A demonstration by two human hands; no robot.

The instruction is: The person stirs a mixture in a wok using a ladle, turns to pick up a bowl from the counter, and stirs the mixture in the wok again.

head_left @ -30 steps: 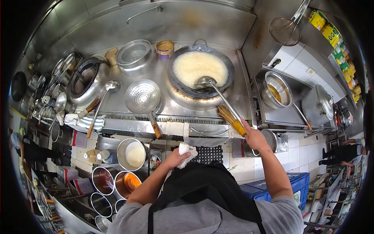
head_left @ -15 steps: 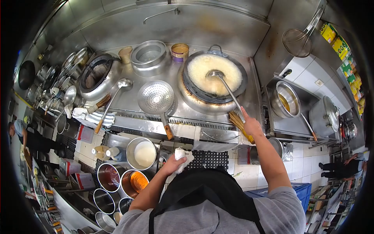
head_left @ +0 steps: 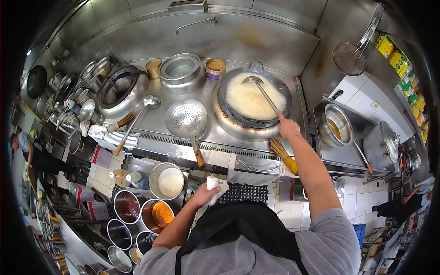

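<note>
My right hand (head_left: 289, 127) is closed round the handle of a long ladle (head_left: 268, 97). The ladle's bowl sits in pale, foaming liquid (head_left: 250, 98) near the far side of a dark wok (head_left: 223, 98) on the burner. Down by my apron, my left hand (head_left: 204, 195) is closed on a bunched white cloth (head_left: 215, 189). Just below the wok, a bamboo brush (head_left: 283, 156) with a yellow-wrapped end lies at the stove's front edge, under my right forearm. To the wok's left rests a perforated strainer (head_left: 186, 118) with a wooden handle.
A second ladle (head_left: 137, 121) and another burner (head_left: 121, 89) are on the left. Pots of orange sauce (head_left: 158, 215) and white liquid (head_left: 169, 182) stand at lower left. On the right are a steel bowl (head_left: 336, 124) and a lidded pot (head_left: 381, 144). Other people stand at both far sides.
My right hand has moved slightly up and left, pushing the ladle's bowl toward the wok's far edge. The left hand keeps its hold on the cloth. The whole view has shifted a little.
</note>
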